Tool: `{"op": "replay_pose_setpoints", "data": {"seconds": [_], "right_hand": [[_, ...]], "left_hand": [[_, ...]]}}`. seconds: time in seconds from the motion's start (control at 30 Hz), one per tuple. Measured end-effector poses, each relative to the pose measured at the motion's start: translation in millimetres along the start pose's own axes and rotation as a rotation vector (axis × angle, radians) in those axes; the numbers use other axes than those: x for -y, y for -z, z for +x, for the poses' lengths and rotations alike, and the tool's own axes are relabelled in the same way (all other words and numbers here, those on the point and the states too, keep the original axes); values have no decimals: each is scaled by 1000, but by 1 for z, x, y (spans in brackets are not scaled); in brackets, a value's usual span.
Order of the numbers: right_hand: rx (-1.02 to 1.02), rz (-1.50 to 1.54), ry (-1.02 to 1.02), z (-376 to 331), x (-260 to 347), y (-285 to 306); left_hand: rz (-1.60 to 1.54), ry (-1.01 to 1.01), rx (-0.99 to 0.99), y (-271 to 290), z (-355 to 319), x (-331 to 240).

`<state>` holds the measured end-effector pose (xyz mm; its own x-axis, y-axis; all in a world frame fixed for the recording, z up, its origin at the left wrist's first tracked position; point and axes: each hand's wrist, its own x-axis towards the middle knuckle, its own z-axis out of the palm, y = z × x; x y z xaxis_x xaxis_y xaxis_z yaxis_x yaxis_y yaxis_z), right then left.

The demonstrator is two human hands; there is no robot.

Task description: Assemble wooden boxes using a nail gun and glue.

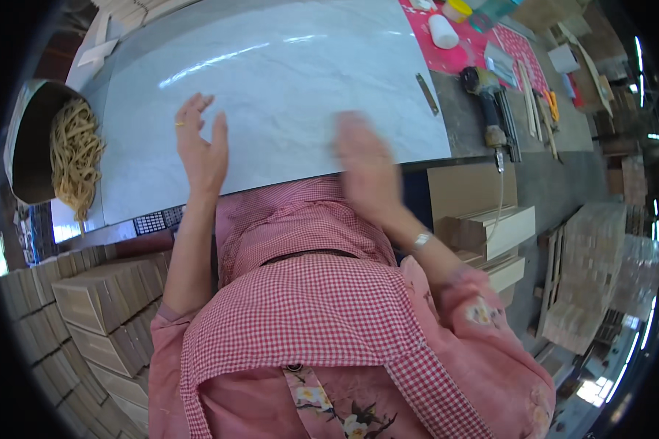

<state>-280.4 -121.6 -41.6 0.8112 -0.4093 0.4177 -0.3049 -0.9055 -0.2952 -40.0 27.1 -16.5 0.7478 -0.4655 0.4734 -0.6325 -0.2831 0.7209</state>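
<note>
My left hand (202,154) is raised over the near part of a pale, glossy, marble-patterned tabletop (271,95). Its thumb stands away from the fingers, a ring is on one finger, and nothing is held. My right hand (371,168) hovers near the same table's front edge, smeared by motion, so its fingers cannot be made out. To the left of my left hand, a bundle of tan bands or cords (77,150) hangs out of an open container (33,139). A short flat metal strip (427,94) lies near the tabletop's right side.
Right of the tabletop lie a pneumatic tool (488,106) with a hose and several thin wooden sticks (529,100). A white cup (443,32) stands on a pink sheet (458,55) farther back. Stacked wooden pieces (99,300) fill the lower left; more boards (509,230) sit at lower right.
</note>
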Motion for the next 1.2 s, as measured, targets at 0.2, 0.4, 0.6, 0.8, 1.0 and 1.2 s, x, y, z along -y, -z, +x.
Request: {"op": "replay_pose_setpoints", "data": {"seconds": [0.2, 0.4, 0.6, 0.8, 1.0, 1.2], "right_hand": [[-277, 46, -393, -101, -78, 58], [-366, 572, -432, -44, -29, 68], [-215, 827, -301, 10, -34, 58], [-397, -32, -276, 27, -121, 44], [-233, -237, -416, 14, -141, 24], [-236, -315, -378, 16, -135, 25]], "left_hand": [[-124, -335, 461, -75, -28, -41], [-448, -243, 885, -100, -51, -114], [-936, 482, 931, -106, -42, -116], [-1092, 772, 655, -110, -8, -95], [-485, 4, 502, -163, 32, -121], [-249, -441, 581, -277, 31, -136]]}}
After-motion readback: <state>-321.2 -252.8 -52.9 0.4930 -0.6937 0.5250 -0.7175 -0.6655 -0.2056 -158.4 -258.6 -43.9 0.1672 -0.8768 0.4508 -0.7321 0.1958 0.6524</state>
